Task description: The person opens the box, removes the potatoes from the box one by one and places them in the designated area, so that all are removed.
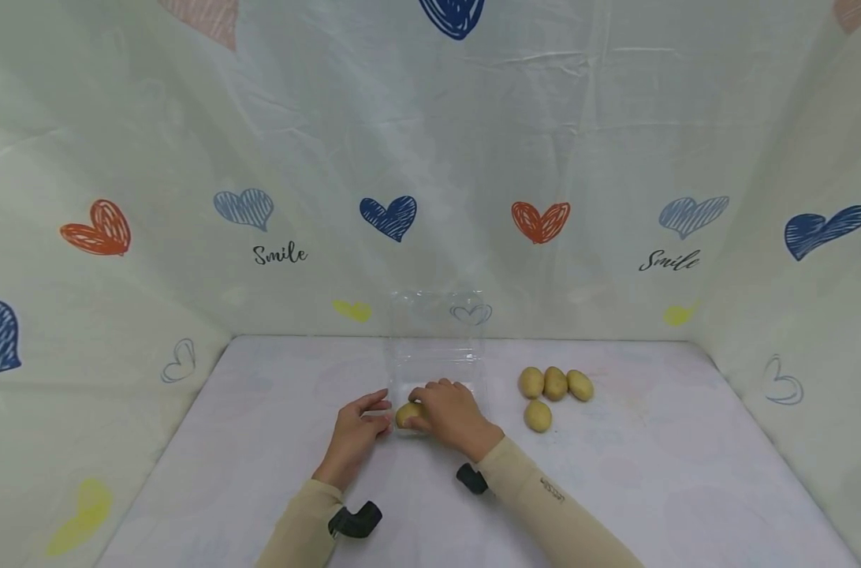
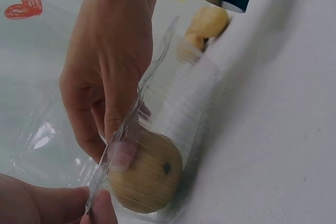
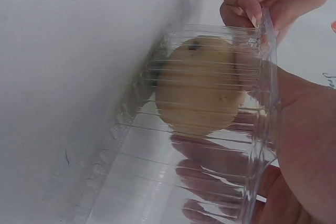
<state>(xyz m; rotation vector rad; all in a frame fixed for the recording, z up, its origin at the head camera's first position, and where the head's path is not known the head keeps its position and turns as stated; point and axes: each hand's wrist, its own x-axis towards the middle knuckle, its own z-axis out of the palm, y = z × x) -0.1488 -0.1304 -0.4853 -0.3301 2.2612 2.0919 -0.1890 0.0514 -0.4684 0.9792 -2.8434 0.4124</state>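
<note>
A clear plastic clamshell container (image 1: 475,379) sits in front of me, its lid (image 1: 430,315) raised at the back. My right hand (image 1: 459,418) reaches in over the rim and grips a potato (image 1: 406,413) in the near left corner. Through the ribbed wall the potato (image 3: 197,87) shows a small dark spot, with the fingers alongside it. At the left corner, my left hand (image 1: 355,438) pinches the container's rim between thumb and finger, as the left wrist view shows.
Several potatoes (image 1: 554,384) lie on the white table to the right of the container. A black wrist device (image 1: 355,521) is by the left sleeve, another (image 1: 471,478) by the right. A curtain (image 1: 430,142) printed with hearts hangs behind the table.
</note>
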